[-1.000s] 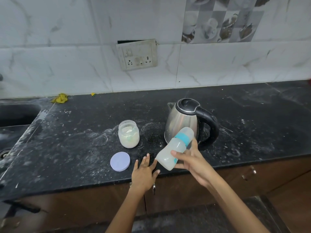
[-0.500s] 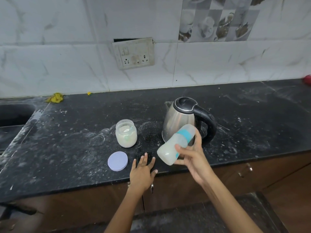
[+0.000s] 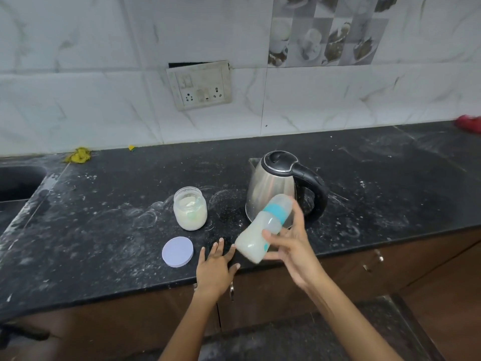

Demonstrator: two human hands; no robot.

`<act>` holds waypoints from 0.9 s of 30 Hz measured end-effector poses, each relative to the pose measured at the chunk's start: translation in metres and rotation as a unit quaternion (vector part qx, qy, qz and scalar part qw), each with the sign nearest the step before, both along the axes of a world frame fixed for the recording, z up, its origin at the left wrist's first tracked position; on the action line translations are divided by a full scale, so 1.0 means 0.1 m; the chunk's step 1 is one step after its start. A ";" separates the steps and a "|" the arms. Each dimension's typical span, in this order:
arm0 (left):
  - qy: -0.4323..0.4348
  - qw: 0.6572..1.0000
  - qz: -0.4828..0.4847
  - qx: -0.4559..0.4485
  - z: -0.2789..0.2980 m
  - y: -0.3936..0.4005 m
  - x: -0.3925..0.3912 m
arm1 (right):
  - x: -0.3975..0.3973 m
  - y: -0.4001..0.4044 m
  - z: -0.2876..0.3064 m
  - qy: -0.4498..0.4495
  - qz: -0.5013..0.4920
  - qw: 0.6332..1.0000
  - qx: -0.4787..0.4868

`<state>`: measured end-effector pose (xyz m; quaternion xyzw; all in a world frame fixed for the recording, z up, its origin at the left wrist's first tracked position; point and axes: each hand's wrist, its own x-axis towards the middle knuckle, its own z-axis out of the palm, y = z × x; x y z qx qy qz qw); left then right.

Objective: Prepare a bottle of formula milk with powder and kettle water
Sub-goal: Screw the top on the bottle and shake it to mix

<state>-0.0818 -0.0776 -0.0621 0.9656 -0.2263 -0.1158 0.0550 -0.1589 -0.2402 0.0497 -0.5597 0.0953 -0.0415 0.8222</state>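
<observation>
head view | bench (image 3: 104, 246) dusted with powder | kettle (image 3: 270, 188) stands shut | powder jar (image 3: 190, 208) open, lid (image 3: 177, 251) beside | bottle (image 3: 263, 227) capped, milky, tilted above bench edge in right hand (image 3: 291, 243), fingers curled round it | left hand (image 3: 216, 267) flat on bench, fingers spread | mixing looks nearly done; jar unclosed

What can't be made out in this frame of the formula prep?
- Head view: the bottle is motion-blurred, so its markings are unreadable.
- The right hand covers part of the bottle's side.
- The sink is cut off by the left edge.
- The kettle is closed, hiding its water level.
</observation>
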 end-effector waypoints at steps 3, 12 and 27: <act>-0.003 1.000 0.005 -0.001 -0.02 0.00 -0.01 | -0.02 0.07 -0.01 0.008 -0.009 1.000 0.007; -0.009 1.000 -0.006 0.016 0.01 0.02 -0.03 | -0.10 0.10 0.01 0.007 0.037 0.999 -0.021; -0.011 1.000 0.002 -0.016 -0.03 -0.01 -0.05 | -0.03 0.03 0.02 0.019 -0.060 0.996 0.056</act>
